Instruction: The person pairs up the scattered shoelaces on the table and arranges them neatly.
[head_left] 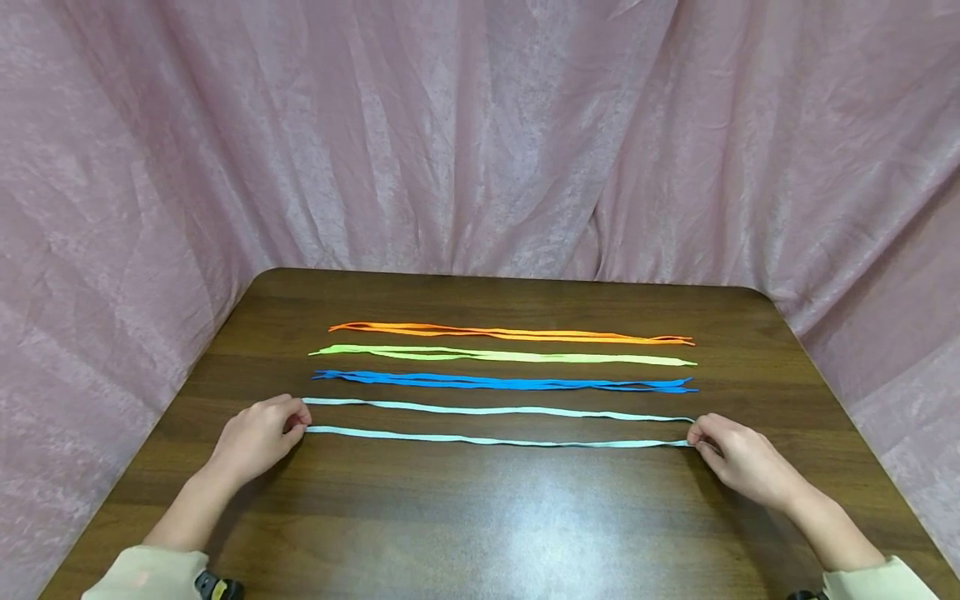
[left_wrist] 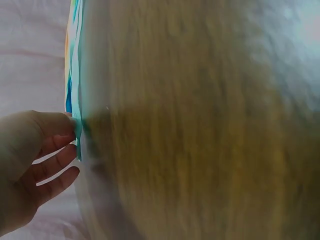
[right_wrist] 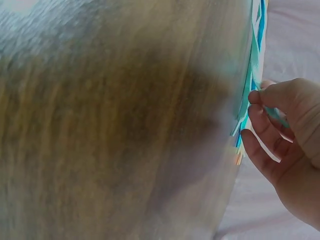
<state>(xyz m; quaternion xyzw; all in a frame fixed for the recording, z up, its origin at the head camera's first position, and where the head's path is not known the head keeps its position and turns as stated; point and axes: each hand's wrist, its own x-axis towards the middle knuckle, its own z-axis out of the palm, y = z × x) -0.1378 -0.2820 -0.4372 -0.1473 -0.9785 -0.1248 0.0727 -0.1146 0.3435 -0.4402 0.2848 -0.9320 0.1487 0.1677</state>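
Two pale mint shoelaces, one farther (head_left: 495,410) and one nearer (head_left: 480,440), stretch side by side across the table in the head view. At their left ends is my left hand (head_left: 258,433), thumb and forefinger pinching a mint lace, whose short tip (left_wrist: 79,155) sticks out below the fingers in the left wrist view. My right hand (head_left: 742,458) is at the right ends, thumb and forefinger closed on a mint lace (right_wrist: 256,55). Beyond them lie blue shoelaces (head_left: 495,383), yellow-green shoelaces (head_left: 517,357) and orange shoelaces (head_left: 510,334), roughly parallel.
The brown wooden table (head_left: 420,517) has rounded far corners. Pink curtains (head_left: 465,150) hang behind it and along both sides. A bright patch of glare (head_left: 555,533) shows on the tabletop between the forearms.
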